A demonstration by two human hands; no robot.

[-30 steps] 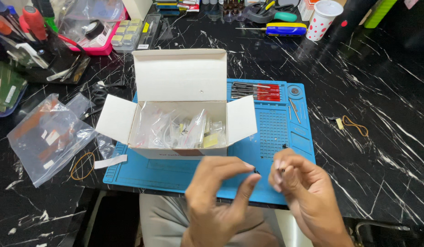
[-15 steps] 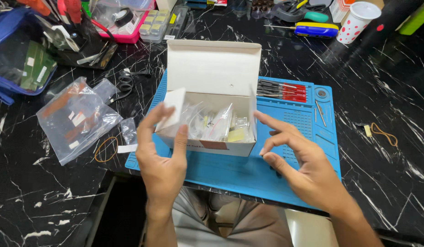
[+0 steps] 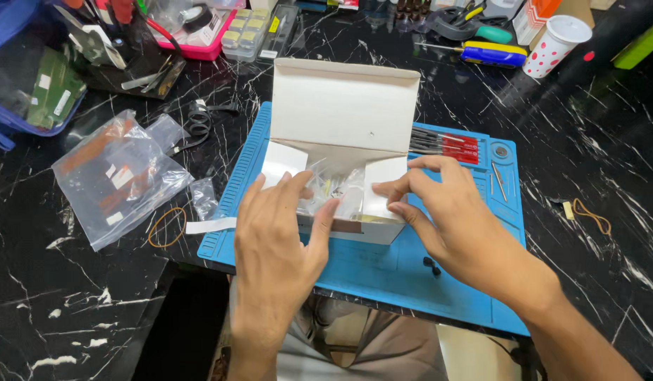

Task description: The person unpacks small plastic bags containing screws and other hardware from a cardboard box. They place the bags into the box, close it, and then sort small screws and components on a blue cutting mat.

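Black marble veined with white fills the frame, and at its centre we see a blue work mat with a white cardboard box standing on it, lid raised upright toward the top of the picture. Our left hand lies at the lower centre with fingers spread and unclenched, the fingertips resting on the box's front edge and left side flap, over the clear plastic packets inside. Our right hand, right of centre, pinches the box's right side flap between thumb and forefinger, the flap tilted inward over the opening. Just right of the lid, a set of red-handled tools lies in the mat's upper right corner. At the left of the frame a clear plastic bag holding orange strips lies on the marble, with a rubber band just below it and a smaller one at the right edge. Along the top we see a pink tray, a yellow and blue screwdriver and a white cup with red dots.
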